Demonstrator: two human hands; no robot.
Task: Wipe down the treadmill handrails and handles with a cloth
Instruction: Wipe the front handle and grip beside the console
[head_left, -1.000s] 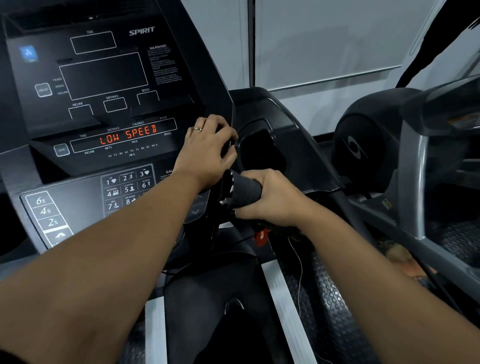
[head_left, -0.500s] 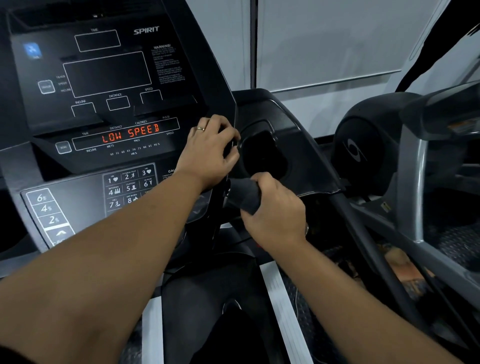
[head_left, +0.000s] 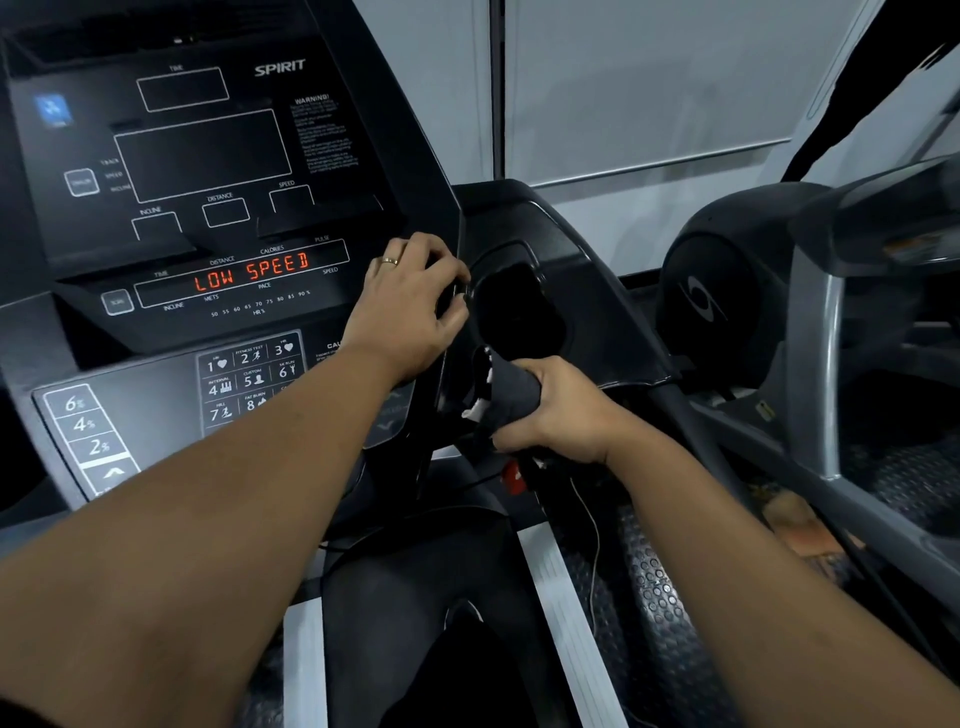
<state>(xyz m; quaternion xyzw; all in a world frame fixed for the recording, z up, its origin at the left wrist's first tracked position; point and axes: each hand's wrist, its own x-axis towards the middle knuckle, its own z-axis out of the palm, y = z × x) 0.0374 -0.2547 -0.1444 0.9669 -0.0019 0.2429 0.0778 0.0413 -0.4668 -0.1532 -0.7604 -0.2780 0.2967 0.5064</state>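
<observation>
A dark grey cloth with a white edge is wrapped over a short black handle just right of the treadmill console. My right hand grips the cloth and the handle under it, which is mostly hidden. My left hand curls round the right edge of the console, above the cloth; a ring shows on one finger. The long right handrail runs down from the cup-holder panel.
The console display reads LOW SPEED in red. A red safety clip and a thin cord hang below my right hand. Another exercise machine stands close on the right. The treadmill deck with grey side rails lies below.
My right hand with the cloth slid up the handle and has come back down. My left hand has stayed on the console edge.
</observation>
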